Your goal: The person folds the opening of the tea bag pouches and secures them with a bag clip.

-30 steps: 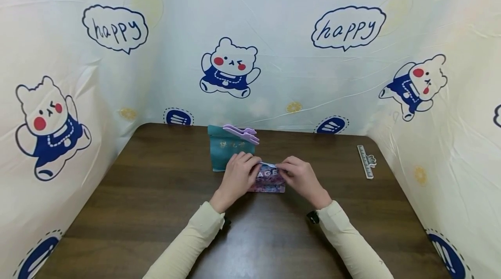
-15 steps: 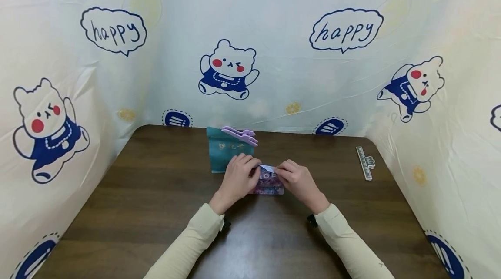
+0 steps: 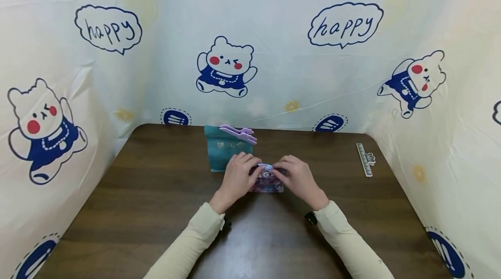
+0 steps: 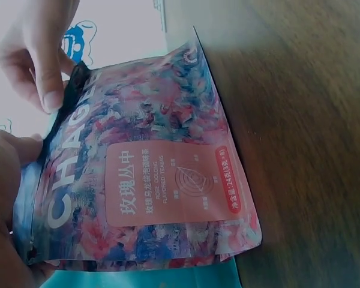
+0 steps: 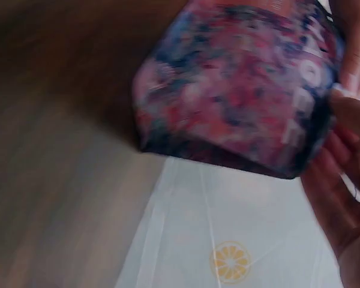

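A pink and blue flower-patterned tea pouch (image 4: 150, 126) stands on the table between my hands, its label reading rose oolong tea bags. My left hand (image 3: 238, 176) pinches the left end of its top edge. On the right, my right hand (image 3: 299, 179) pinches the same edge, thumb on the near side. The top edge looks bent over in the head view, and part of it is hidden by the fingers. Just behind stands a teal pouch (image 3: 225, 149) with a purple clip (image 3: 239, 133) across its top right corner.
A white ruler-shaped clip (image 3: 365, 160) lies near the right side of the brown table (image 3: 156, 209). A printed cloth curtain (image 3: 282, 31) hangs behind the table and along both sides.
My right hand has shifted slightly left along the tea pouch's top edge. The pale flap at the top first showed more, then less, as the edge changed shape. My left hand stays in place.
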The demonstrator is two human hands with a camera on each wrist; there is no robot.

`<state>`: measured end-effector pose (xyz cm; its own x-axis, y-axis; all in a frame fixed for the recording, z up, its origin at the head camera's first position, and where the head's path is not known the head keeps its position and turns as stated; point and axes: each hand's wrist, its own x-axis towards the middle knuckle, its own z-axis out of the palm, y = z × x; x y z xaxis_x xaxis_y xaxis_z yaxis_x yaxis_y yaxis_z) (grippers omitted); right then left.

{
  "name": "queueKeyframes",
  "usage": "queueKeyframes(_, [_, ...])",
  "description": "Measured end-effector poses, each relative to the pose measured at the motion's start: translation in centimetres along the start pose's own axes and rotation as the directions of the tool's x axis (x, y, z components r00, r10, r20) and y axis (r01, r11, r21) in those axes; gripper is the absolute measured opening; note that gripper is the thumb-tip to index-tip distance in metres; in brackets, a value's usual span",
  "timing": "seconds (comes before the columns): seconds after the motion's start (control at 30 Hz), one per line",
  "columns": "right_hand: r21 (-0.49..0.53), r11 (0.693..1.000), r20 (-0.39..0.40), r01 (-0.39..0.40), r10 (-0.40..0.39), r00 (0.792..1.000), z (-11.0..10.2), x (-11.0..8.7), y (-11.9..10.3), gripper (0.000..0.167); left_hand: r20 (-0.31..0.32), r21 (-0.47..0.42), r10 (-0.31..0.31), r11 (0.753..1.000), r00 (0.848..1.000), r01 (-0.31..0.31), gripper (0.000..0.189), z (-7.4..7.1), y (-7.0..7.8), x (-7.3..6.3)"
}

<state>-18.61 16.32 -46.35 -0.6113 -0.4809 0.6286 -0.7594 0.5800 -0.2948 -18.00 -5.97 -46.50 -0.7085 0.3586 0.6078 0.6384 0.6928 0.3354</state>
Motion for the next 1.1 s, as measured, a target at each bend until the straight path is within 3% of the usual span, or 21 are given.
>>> queueKeyframes(0.17, [0.022, 0.992, 0.120, -0.122, 0.118, 0.986, -0.6, 1.4, -0.3, 0.014, -0.010, -0.001, -0.012, 1.000, 1.000, 0.012, 0.011, 0.2, 0.1, 0.3])
queueKeyframes(0.37, [0.094, 0.974, 0.225, -0.206, 0.180, 0.957, -0.8, 2.2, -0.5, 0.011, -0.022, -0.007, -0.021, 1.000, 1.000, 0.021, 0.009, 0.3, 0.2, 0.1])
queueKeyframes(0.53, [0.127, 0.973, 0.237, -0.193, 0.159, 0.958, -0.8, 2.4, -0.3, 0.010, -0.025, 0.000, -0.025, 1.000, 0.999, 0.025, 0.011, 0.5, 0.2, 0.0])
queueKeyframes(0.87, [0.145, 0.986, 0.181, -0.079, 0.052, 0.982, -0.4, 2.1, 0.2, 0.009, -0.022, -0.009, -0.037, 0.999, 0.999, 0.036, 0.011, 0.5, 0.2, -0.2])
queueKeyframes(1.1, [0.161, 0.982, 0.188, -0.096, 0.065, 0.980, -0.4, 2.0, 0.5, 0.009, -0.025, -0.009, -0.038, 0.999, 0.999, 0.037, 0.012, 0.5, 0.4, 0.0])
